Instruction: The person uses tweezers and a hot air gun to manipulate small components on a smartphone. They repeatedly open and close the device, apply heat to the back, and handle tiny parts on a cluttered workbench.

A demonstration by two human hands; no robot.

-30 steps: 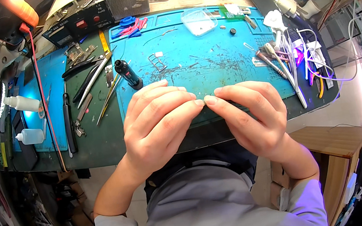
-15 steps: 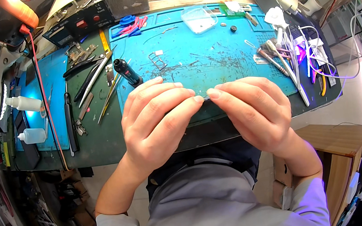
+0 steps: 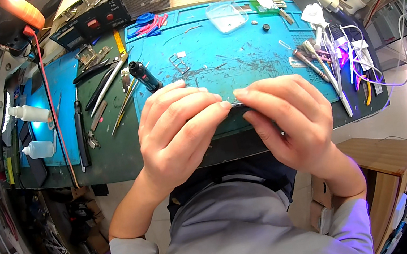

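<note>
My left hand is closed, its thumb and fingertips pinching a small, thin, dark strip with a shiny edge. Most of that piece is hidden by the fingers, so its kind is unclear. My right hand is at the strip's other end. Its forefinger tip is at the strip, while the thumb is held lower with a gap between them. Both hands are above the near edge of the blue work mat. Just beyond my left hand stands a black pen-like screwdriver or tool.
Tweezers and pliers lie left of the mat, near two white dropper bottles. A clear plastic box and a small black knob sit on the mat's far part. Brushes and cables crowd the right side.
My right thumb has dropped away from the forefinger, opening a gap. The right hand has lifted and shifted slightly; the left keeps its pinch.
</note>
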